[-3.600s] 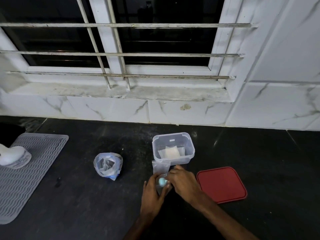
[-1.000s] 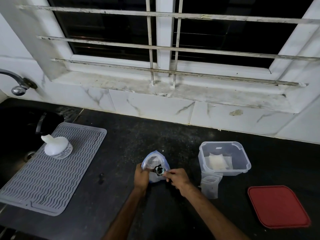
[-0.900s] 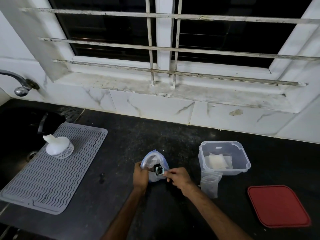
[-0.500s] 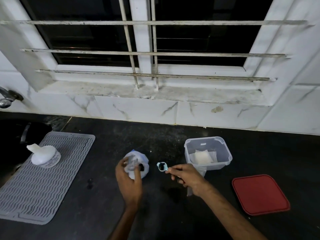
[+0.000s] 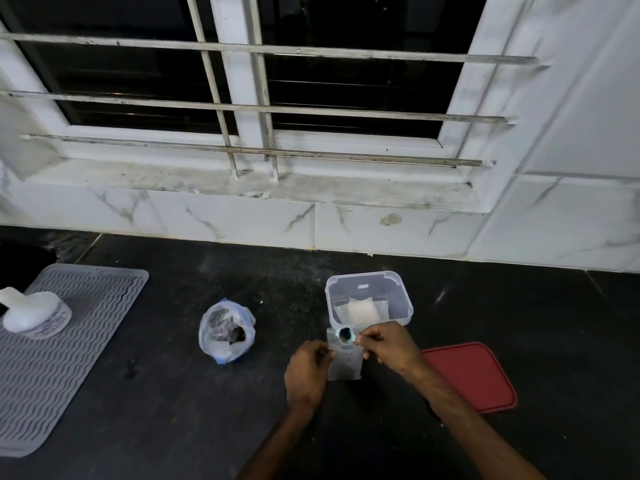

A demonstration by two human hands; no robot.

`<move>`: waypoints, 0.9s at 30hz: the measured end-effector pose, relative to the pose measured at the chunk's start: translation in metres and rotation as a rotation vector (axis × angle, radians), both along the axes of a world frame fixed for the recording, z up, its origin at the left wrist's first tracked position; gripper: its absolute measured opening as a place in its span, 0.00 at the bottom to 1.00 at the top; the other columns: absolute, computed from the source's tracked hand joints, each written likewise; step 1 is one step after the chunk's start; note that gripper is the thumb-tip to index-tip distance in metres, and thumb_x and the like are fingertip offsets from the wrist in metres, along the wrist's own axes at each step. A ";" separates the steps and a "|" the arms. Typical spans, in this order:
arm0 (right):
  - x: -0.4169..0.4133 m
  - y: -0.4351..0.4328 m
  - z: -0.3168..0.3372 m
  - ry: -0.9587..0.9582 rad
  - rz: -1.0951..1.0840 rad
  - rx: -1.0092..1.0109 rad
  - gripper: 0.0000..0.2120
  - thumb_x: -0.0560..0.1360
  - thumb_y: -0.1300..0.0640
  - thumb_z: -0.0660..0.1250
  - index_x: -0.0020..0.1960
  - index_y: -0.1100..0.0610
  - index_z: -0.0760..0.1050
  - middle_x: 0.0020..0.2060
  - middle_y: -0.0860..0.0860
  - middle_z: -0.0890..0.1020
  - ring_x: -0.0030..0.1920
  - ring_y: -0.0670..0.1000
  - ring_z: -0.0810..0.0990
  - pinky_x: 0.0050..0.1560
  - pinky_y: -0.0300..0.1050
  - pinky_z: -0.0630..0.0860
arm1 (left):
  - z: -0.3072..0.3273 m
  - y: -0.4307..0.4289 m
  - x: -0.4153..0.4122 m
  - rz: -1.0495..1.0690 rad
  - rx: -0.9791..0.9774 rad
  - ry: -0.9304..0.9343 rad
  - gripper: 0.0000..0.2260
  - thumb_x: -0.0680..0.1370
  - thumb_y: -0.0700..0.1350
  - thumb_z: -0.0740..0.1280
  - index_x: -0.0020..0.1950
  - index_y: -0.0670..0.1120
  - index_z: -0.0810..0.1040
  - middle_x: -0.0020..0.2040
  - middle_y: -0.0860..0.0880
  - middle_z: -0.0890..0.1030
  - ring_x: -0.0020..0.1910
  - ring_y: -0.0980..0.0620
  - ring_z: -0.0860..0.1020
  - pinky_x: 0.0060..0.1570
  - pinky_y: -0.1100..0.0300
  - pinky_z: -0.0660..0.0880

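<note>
Just below the frame's centre, the fingers of the right hand (image 5: pixel 388 346) are pinching the handle of a small teal scoop (image 5: pixel 345 335), its bowl sitting at the mouth of a little clear pouch (image 5: pixel 344 363). The left hand (image 5: pixel 306 367) is gripping the pouch's left edge with curled fingers. The pouch is resting on the dark worktop (image 5: pixel 173 410), just in front of a clear tub (image 5: pixel 403 299). A red lid (image 5: pixel 474 375) is lying to the right and a plastic bag (image 5: pixel 225 332) to the left.

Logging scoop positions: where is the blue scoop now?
Head view, centre: the right hand pinches the scoop over the mouth of the small clear pouch, just in front of the clear tub.
</note>
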State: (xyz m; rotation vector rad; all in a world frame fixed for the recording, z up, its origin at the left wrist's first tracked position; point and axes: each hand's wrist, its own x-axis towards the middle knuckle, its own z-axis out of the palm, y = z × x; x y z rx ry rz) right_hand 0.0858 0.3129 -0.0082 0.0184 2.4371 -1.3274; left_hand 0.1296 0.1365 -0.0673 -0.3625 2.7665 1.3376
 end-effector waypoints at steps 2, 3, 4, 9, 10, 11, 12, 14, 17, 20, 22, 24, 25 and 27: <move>0.000 0.005 -0.006 0.037 0.060 0.096 0.11 0.76 0.53 0.69 0.39 0.57 0.83 0.29 0.49 0.83 0.25 0.40 0.74 0.35 0.40 0.73 | 0.001 0.002 0.000 -0.004 -0.015 0.025 0.03 0.77 0.49 0.69 0.50 0.56 0.80 0.50 0.58 0.80 0.47 0.61 0.78 0.45 0.66 0.73; 0.000 0.007 -0.008 0.052 0.079 0.136 0.12 0.76 0.52 0.68 0.38 0.56 0.82 0.29 0.49 0.83 0.26 0.40 0.75 0.36 0.42 0.75 | 0.000 0.002 0.000 -0.005 -0.016 0.027 0.03 0.77 0.49 0.69 0.50 0.56 0.80 0.49 0.59 0.79 0.46 0.61 0.78 0.43 0.68 0.72; 0.001 0.009 -0.010 0.065 0.096 0.168 0.12 0.76 0.51 0.68 0.37 0.56 0.82 0.30 0.48 0.83 0.27 0.41 0.77 0.39 0.45 0.76 | 0.000 0.003 0.000 -0.001 -0.016 0.025 0.03 0.77 0.49 0.69 0.50 0.56 0.80 0.49 0.59 0.79 0.46 0.62 0.78 0.42 0.69 0.71; 0.006 0.011 -0.008 0.191 0.155 0.360 0.07 0.76 0.49 0.67 0.46 0.49 0.83 0.36 0.41 0.84 0.39 0.40 0.81 0.47 0.45 0.79 | -0.004 0.008 0.005 0.029 -0.003 0.045 0.05 0.77 0.48 0.70 0.52 0.53 0.83 0.50 0.59 0.79 0.47 0.60 0.79 0.41 0.68 0.70; 0.008 0.011 -0.008 0.227 0.166 0.393 0.07 0.76 0.48 0.67 0.49 0.47 0.83 0.40 0.40 0.84 0.42 0.40 0.81 0.48 0.44 0.78 | -0.005 0.008 0.005 0.027 -0.004 0.049 0.06 0.77 0.48 0.70 0.52 0.53 0.83 0.50 0.59 0.79 0.47 0.60 0.79 0.42 0.68 0.71; 0.010 0.012 -0.009 0.269 0.174 0.423 0.08 0.76 0.47 0.67 0.51 0.47 0.83 0.44 0.41 0.85 0.46 0.40 0.81 0.50 0.43 0.78 | -0.005 0.010 0.006 0.019 -0.007 0.051 0.06 0.77 0.47 0.69 0.53 0.53 0.83 0.51 0.59 0.79 0.48 0.61 0.79 0.44 0.69 0.71; 0.012 0.011 -0.011 0.315 0.182 0.448 0.08 0.76 0.47 0.67 0.53 0.47 0.82 0.48 0.41 0.84 0.49 0.42 0.80 0.51 0.43 0.78 | -0.005 0.010 0.006 0.009 -0.013 0.051 0.07 0.78 0.47 0.68 0.54 0.53 0.83 0.52 0.59 0.79 0.49 0.61 0.78 0.46 0.68 0.72; 0.015 0.010 -0.014 0.380 0.195 0.492 0.09 0.76 0.49 0.67 0.55 0.46 0.81 0.52 0.42 0.83 0.54 0.44 0.78 0.52 0.44 0.77 | -0.006 0.011 0.006 -0.010 -0.036 0.061 0.08 0.78 0.46 0.68 0.55 0.53 0.83 0.53 0.59 0.79 0.49 0.61 0.78 0.48 0.64 0.75; 0.019 0.008 -0.016 0.412 0.189 0.520 0.10 0.77 0.51 0.65 0.57 0.45 0.80 0.54 0.40 0.81 0.58 0.44 0.74 0.51 0.42 0.75 | -0.006 0.013 0.006 -0.031 -0.055 0.070 0.08 0.78 0.46 0.67 0.55 0.54 0.83 0.52 0.59 0.79 0.48 0.61 0.78 0.49 0.60 0.77; 0.021 0.008 -0.018 0.423 0.109 0.471 0.10 0.77 0.53 0.66 0.57 0.44 0.80 0.54 0.39 0.81 0.58 0.42 0.75 0.51 0.38 0.74 | -0.004 0.014 0.006 -0.036 -0.068 0.081 0.09 0.79 0.45 0.67 0.56 0.54 0.83 0.52 0.59 0.78 0.48 0.61 0.78 0.48 0.61 0.77; 0.022 0.009 -0.019 0.401 0.037 0.410 0.09 0.76 0.52 0.67 0.55 0.45 0.81 0.53 0.39 0.82 0.57 0.42 0.77 0.51 0.38 0.74 | -0.004 0.012 0.007 -0.037 -0.063 0.080 0.09 0.79 0.45 0.66 0.56 0.54 0.82 0.52 0.59 0.78 0.49 0.61 0.78 0.50 0.60 0.77; 0.021 0.010 -0.020 0.374 -0.032 0.333 0.08 0.75 0.51 0.70 0.53 0.46 0.83 0.51 0.39 0.84 0.53 0.41 0.79 0.50 0.38 0.75 | -0.003 0.010 0.007 -0.035 -0.057 0.079 0.10 0.79 0.45 0.67 0.57 0.54 0.82 0.54 0.59 0.79 0.50 0.61 0.78 0.50 0.59 0.78; 0.020 0.011 -0.019 0.358 -0.066 0.286 0.07 0.75 0.51 0.71 0.52 0.47 0.83 0.49 0.39 0.84 0.51 0.41 0.80 0.50 0.39 0.77 | -0.003 0.010 0.006 -0.032 -0.053 0.084 0.10 0.78 0.45 0.67 0.58 0.54 0.82 0.54 0.58 0.79 0.50 0.60 0.78 0.50 0.59 0.78; 0.019 0.013 -0.020 0.317 -0.115 0.211 0.05 0.74 0.52 0.72 0.50 0.48 0.84 0.46 0.40 0.85 0.48 0.40 0.82 0.49 0.40 0.78 | -0.001 0.009 0.005 -0.030 -0.042 0.093 0.10 0.78 0.45 0.67 0.58 0.54 0.82 0.54 0.59 0.79 0.50 0.60 0.79 0.50 0.59 0.78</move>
